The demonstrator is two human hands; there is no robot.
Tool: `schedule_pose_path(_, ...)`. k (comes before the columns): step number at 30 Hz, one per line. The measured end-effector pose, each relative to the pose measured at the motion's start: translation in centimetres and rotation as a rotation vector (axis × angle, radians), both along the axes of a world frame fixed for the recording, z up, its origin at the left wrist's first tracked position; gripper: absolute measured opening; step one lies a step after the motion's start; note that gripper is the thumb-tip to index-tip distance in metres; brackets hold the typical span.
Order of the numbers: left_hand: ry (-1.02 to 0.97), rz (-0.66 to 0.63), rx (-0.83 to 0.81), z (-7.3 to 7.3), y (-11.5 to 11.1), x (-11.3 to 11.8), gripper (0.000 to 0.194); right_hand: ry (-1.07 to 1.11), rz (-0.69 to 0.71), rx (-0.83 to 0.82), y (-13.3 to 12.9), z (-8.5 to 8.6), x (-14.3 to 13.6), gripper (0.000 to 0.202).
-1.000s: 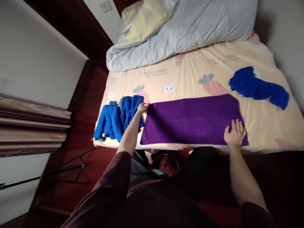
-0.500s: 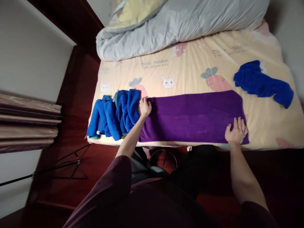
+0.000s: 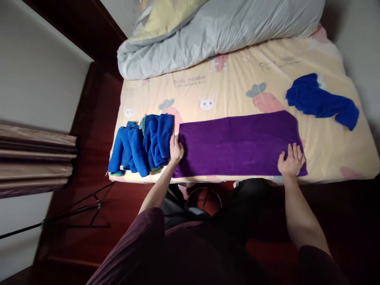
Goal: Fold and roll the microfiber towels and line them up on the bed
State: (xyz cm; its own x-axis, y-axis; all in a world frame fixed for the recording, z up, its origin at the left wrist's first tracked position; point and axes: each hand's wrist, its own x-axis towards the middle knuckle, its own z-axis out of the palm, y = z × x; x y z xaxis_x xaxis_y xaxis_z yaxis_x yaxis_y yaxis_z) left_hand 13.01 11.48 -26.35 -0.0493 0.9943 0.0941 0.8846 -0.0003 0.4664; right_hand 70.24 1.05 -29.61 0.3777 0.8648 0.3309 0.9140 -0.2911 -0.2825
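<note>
A purple towel [image 3: 234, 146] lies spread lengthwise along the near edge of the bed, its far right corner cut off or folded under. My left hand [image 3: 177, 150] rests at the towel's left end, fingers stretched out along its edge. At the right end, my right hand [image 3: 291, 160] lies flat on the towel with its fingers spread. Just left of my left hand is a bunched row of blue towels [image 3: 138, 148] with some green edging. Another crumpled blue cloth [image 3: 322, 101] lies beyond the purple towel's right end.
The bed [image 3: 231, 87] has a yellow sheet printed with rabbits and carrots. A grey quilt [image 3: 213, 35] is heaped along its far side. On the floor at left stand a black tripod [image 3: 97, 206] and a striped curtain [image 3: 35, 158]. A round stool [image 3: 204, 194] is below me.
My left hand has slid toward me along the purple towel's left edge. My right hand stays flat at the right end. The view has shifted slightly.
</note>
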Motion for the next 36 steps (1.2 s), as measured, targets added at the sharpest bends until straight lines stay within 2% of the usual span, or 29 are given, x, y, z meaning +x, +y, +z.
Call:
schedule_pose_path(3,0.066,-0.264,-0.022,0.4,0.7,5.0,0.061,0.003,-0.001,-0.006,0.0,0.1,-0.1,0.058)
schedule_pose_path(5,0.072,-0.377,-0.06,0.2,2.2,6.8,0.06,0.005,0.002,-0.022,0.0,0.3,-0.2,0.058)
schedule_pose_path(7,0.049,-0.298,-0.079,-0.3,4.6,6.6,0.061,0.004,0.004,-0.035,0.0,0.5,-0.2,0.058)
schedule_pose_path(10,0.011,-0.052,-0.1,-0.8,8.0,3.7,0.062,0.004,0.004,-0.05,0.0,0.6,-0.3,0.059)
schedule_pose_path(12,0.008,0.041,-0.114,-0.8,9.0,2.2,0.065,0.006,-0.001,-0.071,-0.1,0.7,-0.4,0.059)
schedule_pose_path(13,0.017,0.056,-0.104,-0.7,8.8,2.0,0.066,0.009,-0.006,-0.087,-0.1,0.8,-0.5,0.06)
schedule_pose_path(15,0.047,0.024,-0.043,-0.6,6.9,3.2,0.067,0.013,-0.014,-0.123,-0.2,1.0,-0.6,0.061)
schedule_pose_path(17,0.061,-0.096,0.019,-0.6,3.3,5.5,0.065,0.013,-0.017,-0.159,-0.2,1.3,-0.7,0.062)
schedule_pose_path(19,0.041,-0.251,-0.002,-0.8,-0.8,7.9,0.061,0.008,-0.028,-0.191,-0.2,1.5,-0.7,0.061)
schedule_pose_path(21,0.007,-0.28,-0.021,-1.1,-4.1,9.4,0.059,0.001,-0.042,-0.213,-0.3,1.7,-0.7,0.06)
schedule_pose_path(23,-0.032,-0.253,-0.027,-1.5,-5.7,10.0,0.059,-0.006,-0.045,-0.219,-0.4,1.8,-0.7,0.06)
schedule_pose_path(32,-0.037,-0.217,0.053,-2.4,-4.9,9.7,0.06,-0.031,-0.038,-0.211,-0.3,1.6,-0.6,0.059)
schedule_pose_path(36,-0.063,-0.217,0.054,-2.7,-5.1,9.8,0.061,-0.084,-0.056,-0.273,-0.3,1.9,-0.8,0.06)
